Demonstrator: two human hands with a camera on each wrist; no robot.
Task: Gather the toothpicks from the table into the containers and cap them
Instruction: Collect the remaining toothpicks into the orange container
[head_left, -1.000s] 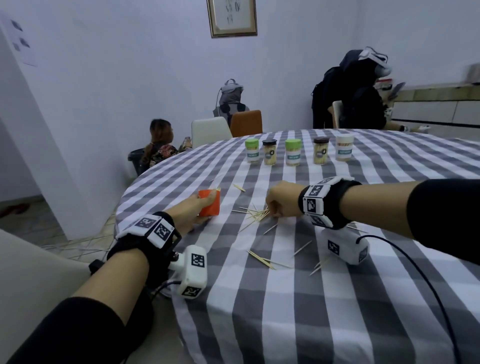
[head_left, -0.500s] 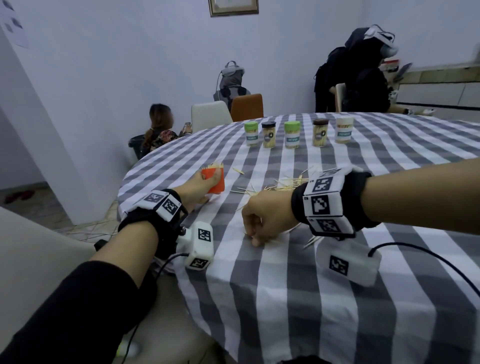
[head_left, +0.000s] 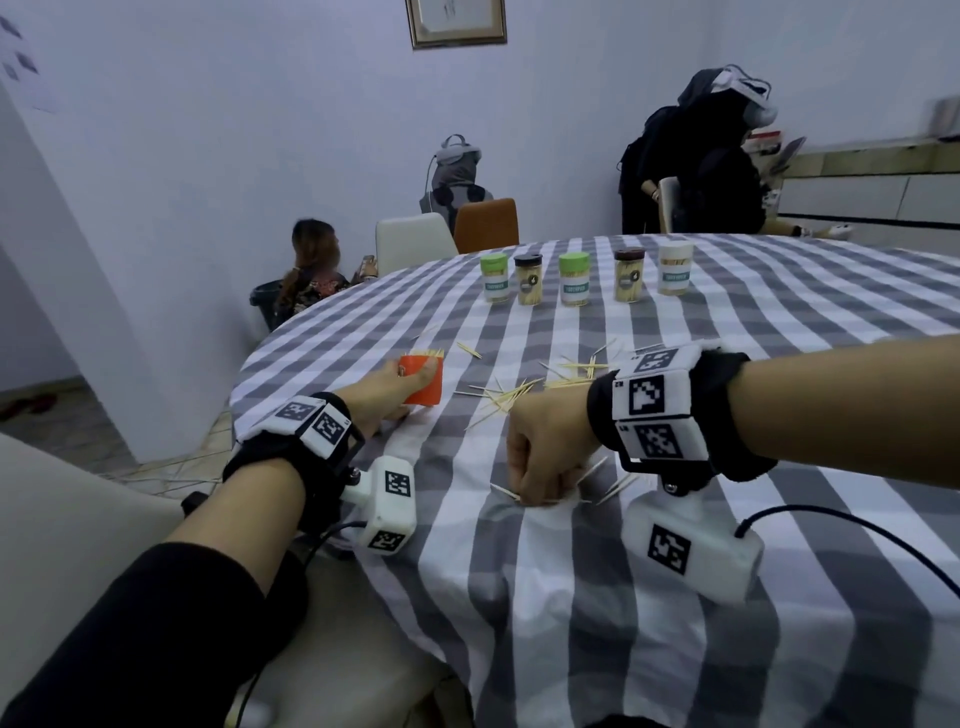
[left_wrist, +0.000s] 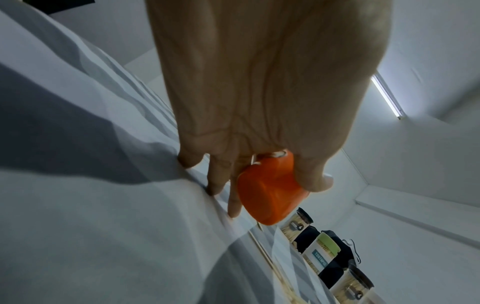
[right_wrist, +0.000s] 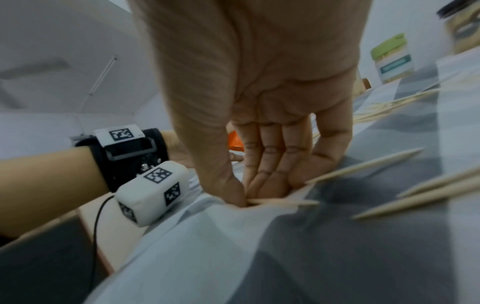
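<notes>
Several toothpicks (right_wrist: 283, 202) lie pinched under the right hand's fingers (right_wrist: 270, 164).

The right hand (head_left: 545, 457) is covering the inner ends of the toothpicks (right_wrist: 283, 202) under its fingertips, so how many it is pinching is not showing. The left hand (head_left: 384, 395) is hiding the near side of the orange container (head_left: 425, 383), and the sticks poking above its rim are looking too small to count. Past the right hand's fingers, the jars (right_wrist: 392, 59) are blurring, with the picture's edge cutting one off.
</notes>
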